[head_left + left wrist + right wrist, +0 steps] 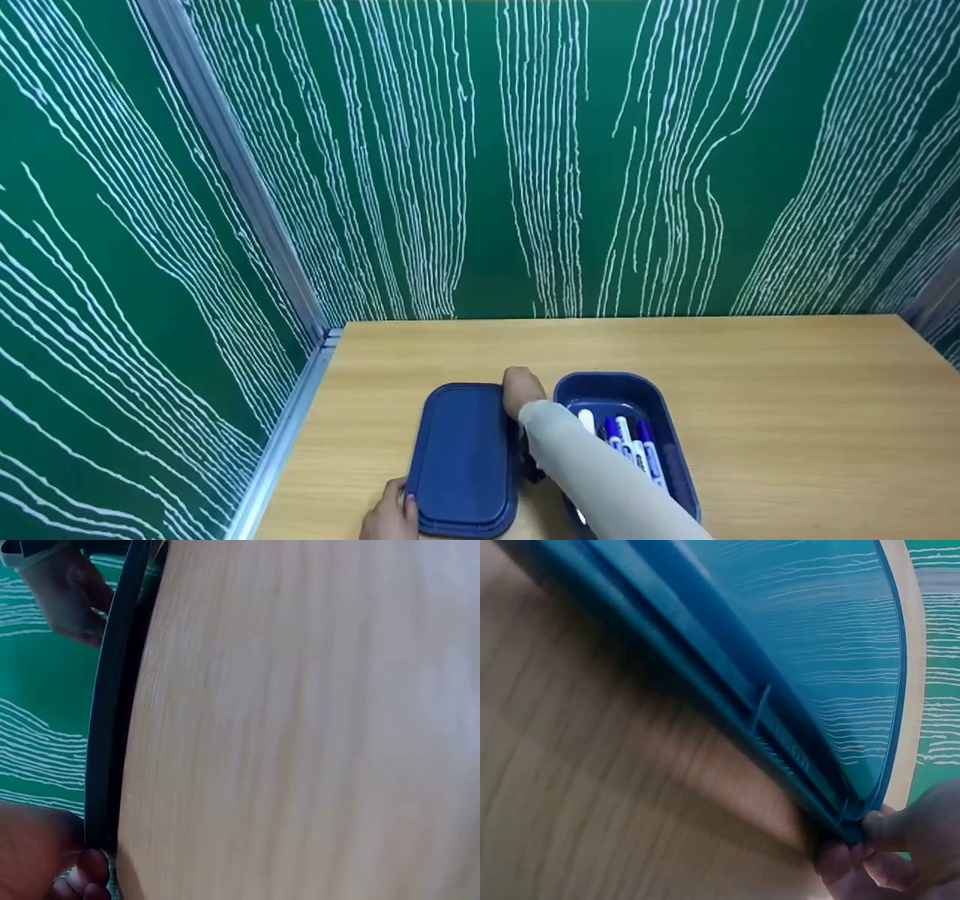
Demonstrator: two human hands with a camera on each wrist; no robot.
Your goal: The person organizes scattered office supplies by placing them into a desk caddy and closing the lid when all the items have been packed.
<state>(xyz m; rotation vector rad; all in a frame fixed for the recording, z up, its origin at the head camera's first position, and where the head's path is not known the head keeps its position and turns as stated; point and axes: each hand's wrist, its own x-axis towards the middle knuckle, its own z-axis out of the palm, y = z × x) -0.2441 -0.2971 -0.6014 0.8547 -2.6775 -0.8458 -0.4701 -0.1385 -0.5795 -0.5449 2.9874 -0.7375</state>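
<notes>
A dark blue rounded plastic lid lies flat side up just over or on the table, left of the box. At its lower left edge, my left hand pinches the rim; in the left wrist view the thumb and curled fingers grip it. My right hand holds the far right corner, and the right wrist view shows its thumb and fingers pinching there. An open navy box stands to the right, holding several markers with blue or white caps. My right forearm crosses over and partly hides it.
The wooden table runs right and behind the box. Green panels with white wavy lines rise at the back and left, joined by a grey metal frame along the table's left edge. Something dark under my right wrist is mostly hidden.
</notes>
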